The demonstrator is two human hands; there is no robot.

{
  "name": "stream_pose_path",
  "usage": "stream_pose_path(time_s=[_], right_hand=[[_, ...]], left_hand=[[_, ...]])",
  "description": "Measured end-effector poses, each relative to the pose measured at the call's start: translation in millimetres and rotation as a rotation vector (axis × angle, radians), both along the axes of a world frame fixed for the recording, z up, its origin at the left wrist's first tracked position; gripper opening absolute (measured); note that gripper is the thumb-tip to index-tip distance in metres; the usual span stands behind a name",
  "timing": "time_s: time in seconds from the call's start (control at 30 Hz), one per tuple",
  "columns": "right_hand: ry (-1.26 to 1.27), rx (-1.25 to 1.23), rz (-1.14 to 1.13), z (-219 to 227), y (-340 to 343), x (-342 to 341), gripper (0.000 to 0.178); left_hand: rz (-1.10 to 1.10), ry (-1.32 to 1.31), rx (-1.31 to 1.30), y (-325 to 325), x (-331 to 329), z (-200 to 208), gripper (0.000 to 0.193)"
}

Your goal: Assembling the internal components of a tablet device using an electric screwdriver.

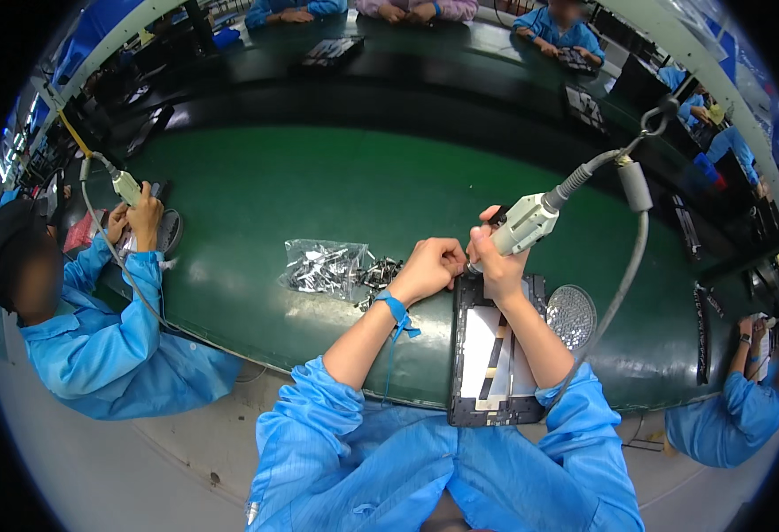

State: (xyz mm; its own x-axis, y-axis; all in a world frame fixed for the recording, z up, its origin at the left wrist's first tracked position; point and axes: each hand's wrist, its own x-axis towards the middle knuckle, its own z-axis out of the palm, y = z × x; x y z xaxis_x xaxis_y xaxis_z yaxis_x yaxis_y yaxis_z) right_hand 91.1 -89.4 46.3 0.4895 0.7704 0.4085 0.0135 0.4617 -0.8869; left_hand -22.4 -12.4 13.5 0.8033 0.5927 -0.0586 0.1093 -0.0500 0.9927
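My right hand (498, 264) grips a pale electric screwdriver (528, 223), tilted with its tip down at the far left corner of an opened tablet (472, 355). The tablet has a black frame and a silvery inner plate, and lies at the table's near edge. My left hand (438, 264) is closed in a pinch beside the screwdriver's tip; whatever its fingers hold is too small to make out. A blue wrist strap (397, 312) circles my left wrist. Part of the tablet is hidden under my right forearm.
A clear bag of small metallic parts (323, 268) and a loose pile of parts (381, 273) lie left of my left hand. A round dish (572, 317) sits right of the tablet. The screwdriver's cable (635, 257) hangs at the right. Co-workers sit around the green table (363, 186).
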Motion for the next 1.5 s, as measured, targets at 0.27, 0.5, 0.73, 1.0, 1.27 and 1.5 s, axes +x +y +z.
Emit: stream_pose_path(time_s=[0.27,0.5,0.73,1.0,1.27,1.5], right_hand=[[-0.146,-0.117,-0.13,40.8,-13.7,66.0,0.025],[-0.269,-0.33,-0.34,24.4,-23.9,168.5,0.039],[-0.356,-0.385,-0.256,2.4,-56.4,245.3,0.059],[-0.333,-0.316,-0.179,-16.0,-86.5,283.5,0.048],[-0.425,-0.24,-0.349,-38.5,-85.6,277.1,0.033],[-0.585,-0.13,-0.424,-28.6,-76.8,251.6,0.022]], left_hand=[[0.254,-0.234,0.739,-20.4,-3.2,18.7,0.025],[0.101,-0.223,0.968,-122.2,-60.7,43.4,0.027],[-0.06,0.072,1.128,-208.7,-89.3,5.7,0.046],[0.001,0.085,0.899,-190.4,-67.3,12.7,0.038],[0.211,0.28,1.09,-97.7,20.9,12.1,0.038],[0.542,0.365,0.987,-36.5,113.8,-38.1,0.017]])
